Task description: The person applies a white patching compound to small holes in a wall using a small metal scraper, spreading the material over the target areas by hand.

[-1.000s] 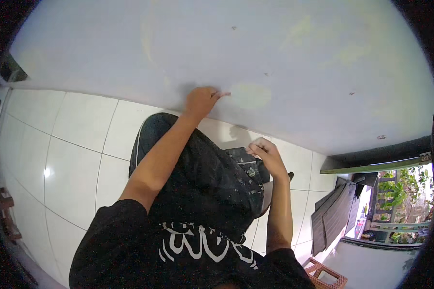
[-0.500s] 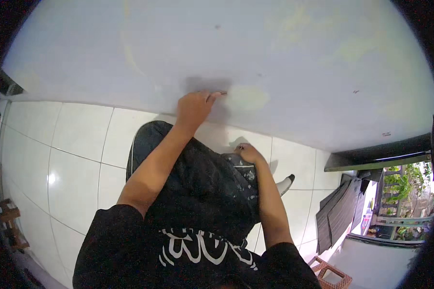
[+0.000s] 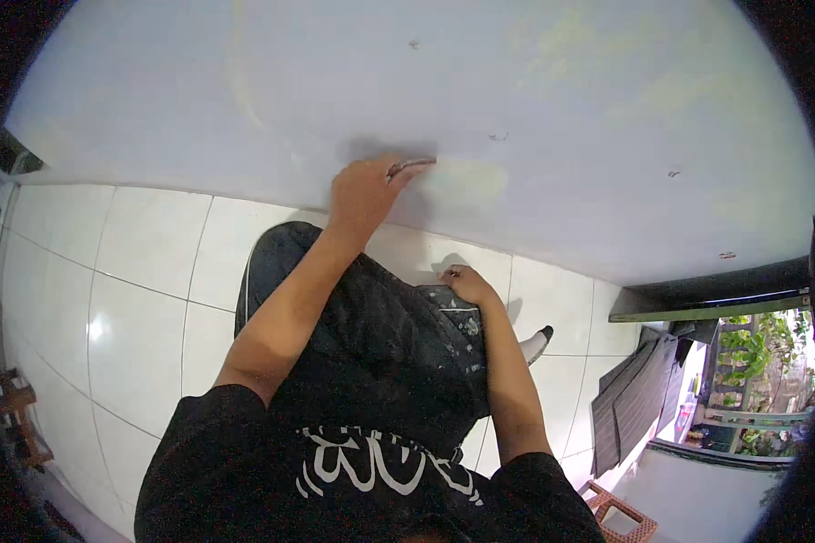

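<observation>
My left hand (image 3: 364, 197) reaches up to the pale lilac wall (image 3: 317, 81), its fingers closed round a thin, dark, folded piece (image 3: 415, 166). That piece lies against the wall beside a pale yellowish patch (image 3: 469, 181). What it is made of is too small to tell. My right hand (image 3: 467, 284) is low beside my knee, near the foot of the wall, with its fingers curled in. A small dark spot shows at those fingers, but I cannot make out what they hold, if anything. My dark trousers (image 3: 371, 335) have pale spatters near the right knee.
White floor tiles (image 3: 145, 240) run along the wall. Small marks (image 3: 673, 173) dot its surface. To the right are a dark ledge (image 3: 715, 294), dark grey sheets of cloth (image 3: 627, 398), and a window opening (image 3: 752, 380) with plants. Brown woven frames (image 3: 629, 518) stand low at both sides.
My left hand has shifted slightly upward along the wall, and more of the dark folded piece shows. My right hand has stayed nearly still.
</observation>
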`<state>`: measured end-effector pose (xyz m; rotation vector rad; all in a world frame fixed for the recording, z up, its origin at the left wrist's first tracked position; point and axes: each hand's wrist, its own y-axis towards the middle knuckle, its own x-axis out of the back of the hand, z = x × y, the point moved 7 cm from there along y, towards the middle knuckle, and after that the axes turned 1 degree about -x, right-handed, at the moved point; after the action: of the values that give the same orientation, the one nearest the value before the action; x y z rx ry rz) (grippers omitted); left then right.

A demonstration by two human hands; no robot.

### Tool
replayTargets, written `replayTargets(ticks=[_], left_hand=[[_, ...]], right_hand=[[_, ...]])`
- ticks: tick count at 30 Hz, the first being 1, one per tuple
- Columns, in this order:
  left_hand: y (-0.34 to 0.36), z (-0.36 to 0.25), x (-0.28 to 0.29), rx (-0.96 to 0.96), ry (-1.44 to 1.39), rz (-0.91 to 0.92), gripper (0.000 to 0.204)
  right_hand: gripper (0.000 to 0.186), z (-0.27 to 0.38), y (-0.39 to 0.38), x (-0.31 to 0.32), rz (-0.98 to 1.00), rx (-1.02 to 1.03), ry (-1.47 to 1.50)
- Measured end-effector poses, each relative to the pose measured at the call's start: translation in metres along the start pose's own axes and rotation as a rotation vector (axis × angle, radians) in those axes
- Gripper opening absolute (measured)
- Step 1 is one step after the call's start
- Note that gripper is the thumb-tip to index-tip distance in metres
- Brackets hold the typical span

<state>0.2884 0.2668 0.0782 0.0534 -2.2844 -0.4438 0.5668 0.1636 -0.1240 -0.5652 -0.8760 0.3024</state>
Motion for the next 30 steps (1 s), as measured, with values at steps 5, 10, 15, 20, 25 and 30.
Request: replayTargets(ticks=[5,10,15,20,25,30], left_hand=[[-0.004,0.01,-0.01,-0.055,-0.299,0.039,0.045],[0.003,0.009,-0.002,-0.003,-0.159,0.009,0.049],[0.003,0.002,-0.002,-0.028,-0.137,0.046,0.054],[0.01,0.01,-0.006,-0.013,-0.164,0.07,0.06],[0.008,-0.013,0.001,-0.129,-0.199,-0.123,0.059],[0.012,0.009,-0.008,-0.038,-0.217,-0.035,0.055]], right_hand=[[0.055,-0.002,0.005,0.002,-0.056,0.148,-0.133],[0.057,-0.01,0.005,0.001,0.011,0.053,-0.084],[0.055,0.003,-0.003,0.003,-0.003,0.064,-0.102],[0.051,0.0,0.002,-0.001,0.026,0.057,-0.069],[0.047,-0.006,-0.001,0.002,-0.024,0.156,-0.115],[0.053,0.015,-0.003,0.002,0.021,0.074,-0.172]])
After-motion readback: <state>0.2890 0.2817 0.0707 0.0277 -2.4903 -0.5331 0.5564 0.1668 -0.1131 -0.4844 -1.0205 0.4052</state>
